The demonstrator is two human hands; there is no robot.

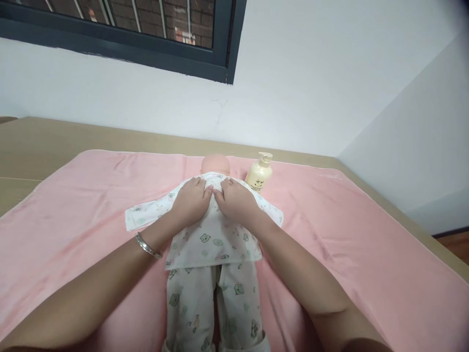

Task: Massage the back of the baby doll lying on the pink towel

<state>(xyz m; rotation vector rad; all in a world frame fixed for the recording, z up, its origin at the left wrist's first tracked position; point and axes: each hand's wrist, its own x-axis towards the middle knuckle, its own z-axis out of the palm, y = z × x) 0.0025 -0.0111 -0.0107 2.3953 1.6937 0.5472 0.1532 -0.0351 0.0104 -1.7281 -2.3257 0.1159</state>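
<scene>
A doll [215, 165] lies on a pink blanket [330, 220], the back of its smooth head toward the wall. It wears a white printed top [216, 242] with sleeves spread to both sides, and matching trousers [192, 308]. My left hand [192, 200], with a silver bracelet on the wrist, rests on the upper part of the top. Beside it, my right hand [238, 200] lies on the same part, the two thumbs nearly touching. The fingers of both hands are bent and pressed together on the cloth; whether they pinch it is hard to see.
A pale yellow pump bottle [259, 172] stands on the blanket just right of the doll's head. Behind the blanket runs the tan surface [146, 138] up to a white wall with a dark window frame [220, 58].
</scene>
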